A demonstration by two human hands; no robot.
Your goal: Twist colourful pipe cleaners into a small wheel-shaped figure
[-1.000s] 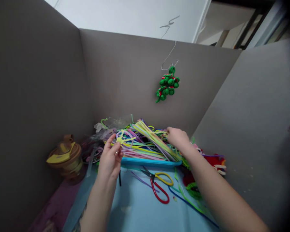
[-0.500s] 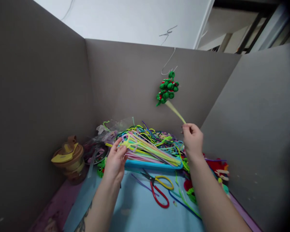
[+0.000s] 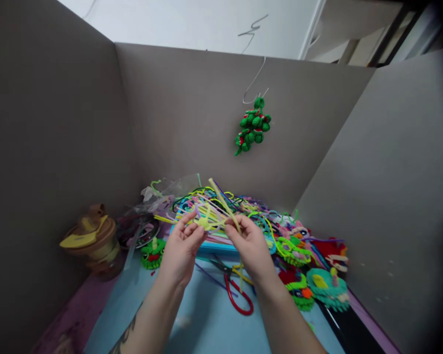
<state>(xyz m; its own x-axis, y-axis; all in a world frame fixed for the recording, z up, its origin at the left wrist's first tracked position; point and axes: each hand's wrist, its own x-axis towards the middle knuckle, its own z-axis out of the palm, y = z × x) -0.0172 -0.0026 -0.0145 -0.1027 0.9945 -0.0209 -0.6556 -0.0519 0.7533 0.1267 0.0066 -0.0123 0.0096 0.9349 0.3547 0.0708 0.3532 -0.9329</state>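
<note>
My left hand [image 3: 179, 253] is closed, fingertips pinching a small yellow and lilac pipe-cleaner shape [image 3: 205, 223] with thin arms. Close beside it, my right hand [image 3: 254, 250] grips a pale yellow pipe cleaner [image 3: 218, 191] that slants up to the left; one end also hangs below the hand. The fingertips of the right hand are at an arm of the small shape; whether they pinch it too, I cannot tell. Behind both hands, a blue tray [image 3: 216, 249] holds many straight pastel pipe cleaners. Scissors with red and yellow handles [image 3: 239, 298] lie below, partly covered by my right hand.
A green beaded-looking ornament [image 3: 254, 128] hangs from a wire hook by the grey back panel [image 3: 177, 118]. At left stand a brown pot-like container [image 3: 96, 246] and a green fuzzy figure [image 3: 153, 253]. Several fuzzy pieces, including a teal one [image 3: 328, 289], lie at right.
My right hand has come down and left with the pale yellow pipe cleaner, from below the ornament to beside my left hand. The view has shifted, showing more fuzzy pieces at right.
</note>
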